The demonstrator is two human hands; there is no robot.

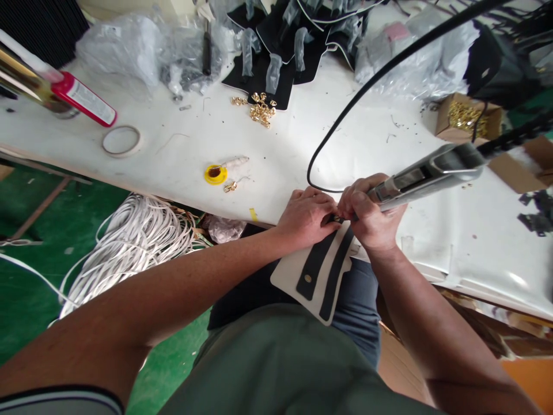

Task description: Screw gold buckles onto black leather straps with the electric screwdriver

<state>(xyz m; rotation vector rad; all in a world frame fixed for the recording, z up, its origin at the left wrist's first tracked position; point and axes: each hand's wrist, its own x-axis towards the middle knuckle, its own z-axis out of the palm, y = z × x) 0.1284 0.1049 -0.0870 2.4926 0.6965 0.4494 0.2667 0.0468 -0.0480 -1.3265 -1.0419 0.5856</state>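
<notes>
My right hand is wrapped round the front of a grey electric screwdriver, which slants up to the right. Its tip is hidden by my fingers. My left hand lies against the right one, thumb and fingers closed on the upper end of a cream panel. Two black straps run down this panel, and one bears a round gold stud. The panel hangs over the table edge onto my lap. Between my fingertips there is a small dark part, too hidden to name.
On the white table are a yellow pot of brown paste, gold fittings, a tape ring and a red-and-white tube. Black panels lie behind. A black cable loops overhead. A box holds gold pieces.
</notes>
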